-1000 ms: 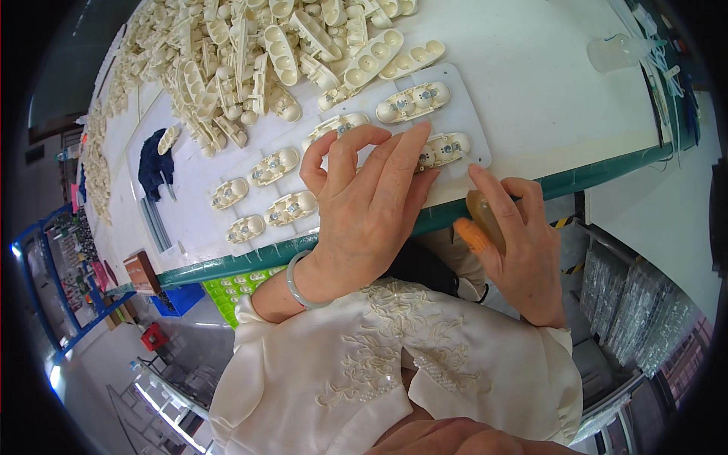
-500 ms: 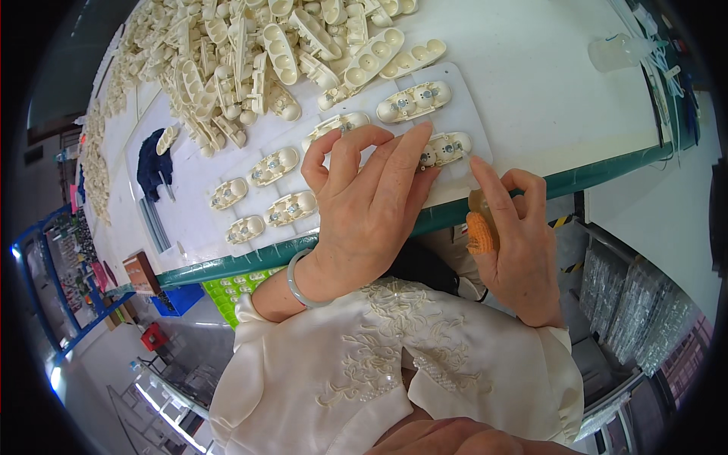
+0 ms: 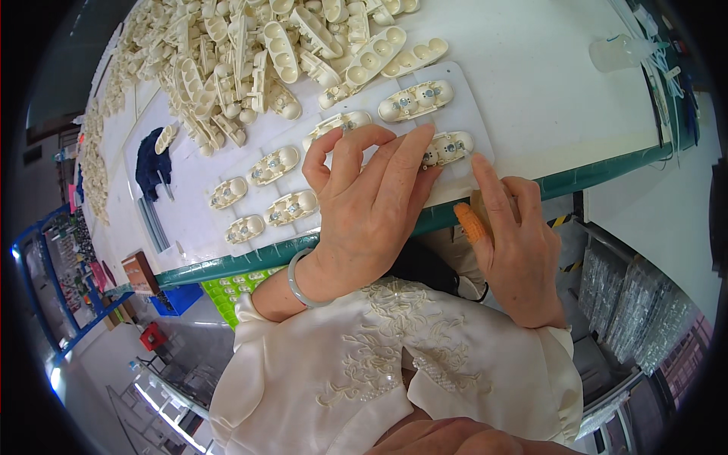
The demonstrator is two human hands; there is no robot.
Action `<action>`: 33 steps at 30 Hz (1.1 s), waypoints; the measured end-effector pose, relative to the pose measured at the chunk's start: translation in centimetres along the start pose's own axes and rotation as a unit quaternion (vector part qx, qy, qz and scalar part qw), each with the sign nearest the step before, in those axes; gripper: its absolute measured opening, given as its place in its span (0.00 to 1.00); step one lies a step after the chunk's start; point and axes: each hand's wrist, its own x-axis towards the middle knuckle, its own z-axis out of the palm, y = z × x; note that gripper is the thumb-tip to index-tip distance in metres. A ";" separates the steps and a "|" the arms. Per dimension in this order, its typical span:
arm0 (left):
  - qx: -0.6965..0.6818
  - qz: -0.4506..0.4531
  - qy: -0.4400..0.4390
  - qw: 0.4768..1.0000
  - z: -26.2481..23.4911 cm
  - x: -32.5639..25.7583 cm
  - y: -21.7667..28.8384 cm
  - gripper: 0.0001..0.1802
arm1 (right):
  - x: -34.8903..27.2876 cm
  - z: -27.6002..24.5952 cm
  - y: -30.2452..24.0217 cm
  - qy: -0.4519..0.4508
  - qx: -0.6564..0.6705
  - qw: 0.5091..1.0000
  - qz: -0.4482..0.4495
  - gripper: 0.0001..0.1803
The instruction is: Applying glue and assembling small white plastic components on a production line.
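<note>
At the worktop [image 3: 576, 114] edge, left hand [image 3: 371, 201] presses flat, fingers spread, on a light, stiff plastic shell [image 3: 447, 148]; right hand [image 3: 516, 239] rests open-fingered beside it; best pinched by its long rims.

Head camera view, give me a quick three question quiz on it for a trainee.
1. True or false: the left hand lies flat on the white board among the cream plastic shells.
2. Which finger of the right hand wears an orange cover? A thumb, B little finger.
3. Fill in: the bracelet sits on the ____ wrist.

Key: 1 true. 2 A. 3 left.
</note>
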 end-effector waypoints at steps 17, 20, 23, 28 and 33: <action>0.004 -0.003 0.022 1.000 0.2 -0.1 0.1 0.24 | 0.2 -0.6 -0.1 -0.034 0.085 0.995 0.034 0.34; 0.001 -0.002 0.019 1.000 0.4 -0.1 -0.1 0.24 | 0.5 -0.6 0.1 -0.045 0.108 0.992 0.038 0.33; -0.005 0.001 0.019 1.000 0.3 0.1 0.1 0.24 | 0.4 -1.3 -0.1 -0.051 0.113 0.991 0.041 0.32; 0.004 -0.001 0.023 1.000 0.4 -0.2 -0.1 0.23 | 0.5 -1.2 -0.3 -0.074 0.073 0.994 0.031 0.32; -0.002 0.001 0.025 1.000 0.4 -0.1 0.0 0.23 | 0.7 -1.1 -0.1 -0.057 0.060 0.997 0.002 0.42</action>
